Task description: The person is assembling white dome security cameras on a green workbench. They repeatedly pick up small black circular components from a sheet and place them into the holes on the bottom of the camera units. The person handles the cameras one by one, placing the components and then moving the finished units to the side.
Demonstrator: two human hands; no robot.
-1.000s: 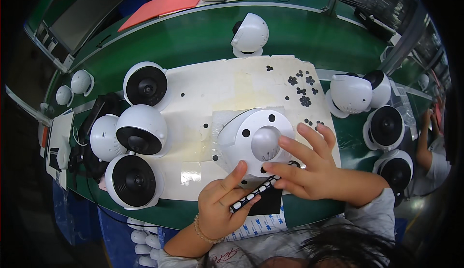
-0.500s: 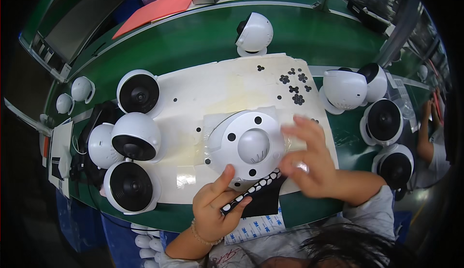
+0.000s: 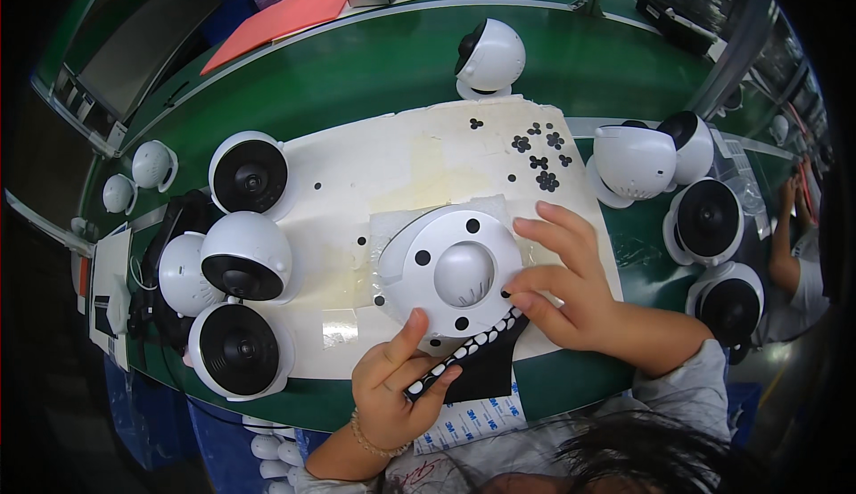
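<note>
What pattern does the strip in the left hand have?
The strip is black with white rounded spots; head view.

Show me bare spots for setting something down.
Mostly free: the cream board, far part, between the upper left camera and the dark dots; the green tabletop behind it, left of the far camera. Crowded: both sides, lined with cameras, and the near middle, with left hand, right hand and white shell.

Cameras (image 3: 259, 238) flank the board (image 3: 401, 151), its upper middle open.
</note>
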